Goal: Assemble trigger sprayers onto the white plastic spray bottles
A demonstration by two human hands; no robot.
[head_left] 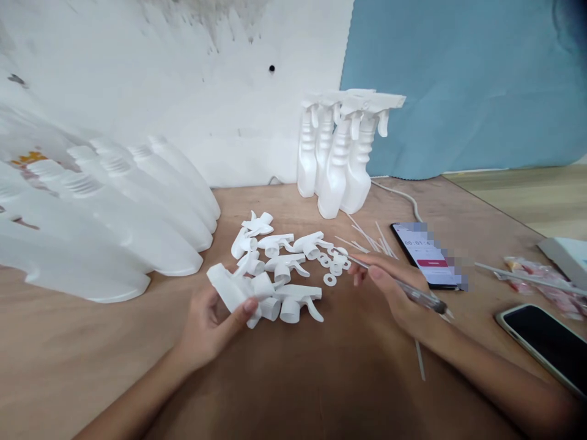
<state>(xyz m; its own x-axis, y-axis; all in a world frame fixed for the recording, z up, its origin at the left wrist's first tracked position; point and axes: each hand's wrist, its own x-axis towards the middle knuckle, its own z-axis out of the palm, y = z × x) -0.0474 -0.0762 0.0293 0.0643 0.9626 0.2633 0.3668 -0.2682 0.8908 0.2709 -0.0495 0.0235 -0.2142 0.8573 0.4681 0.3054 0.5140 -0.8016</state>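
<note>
My left hand [204, 327] is closed around a white trigger spray head [235, 292], with the thumb pressed on its near side. Beyond it, several more spray heads [285, 266] lie loose on the table. My right hand [394, 290] grips a thin screwdriver [419, 295] with a clear handle, whose metal shaft points left. The shaft's tip is over a small heap of white ring washers [329, 279]; whether it touches one I cannot tell. Thin white dip tubes [365, 237] lie just behind that hand.
White bottles without heads [114, 214] crowd the left side. Several bottles fitted with spray heads [332, 189] stand against the wall. To the right are a phone with a running timer [424, 253], a dark-screened phone [545, 342], wrapped sweets [545, 281] and a white box [566, 260].
</note>
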